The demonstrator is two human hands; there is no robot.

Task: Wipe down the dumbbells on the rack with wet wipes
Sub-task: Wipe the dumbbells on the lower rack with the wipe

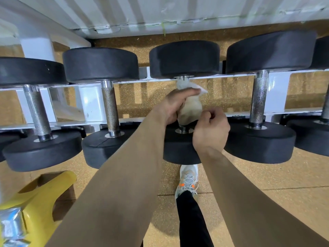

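Our left hand (175,106) is curled round the wipe (191,107), which is wrapped about the handle of the middle dumbbell (184,59), with the thumb lying along the top towards the far head. Our right hand (211,130) has its fingers curled at the wipe's near edge and seems to pinch it there, though the knuckles hide the exact hold. The dumbbell lies across the two white rails of the rack (124,81), between neighbours whose rough metal handles are bare.

To do this well, we judge we should squeeze hard enough to press the wipe into the rough grip, then twist it round the bar while sliding from one collar to the other. The right hand can hold the loose end so it does not bunch. The black heads look like the next part to wipe. What looks like the wipe packet (10,227) sits on the yellow stool (44,193) at our left.
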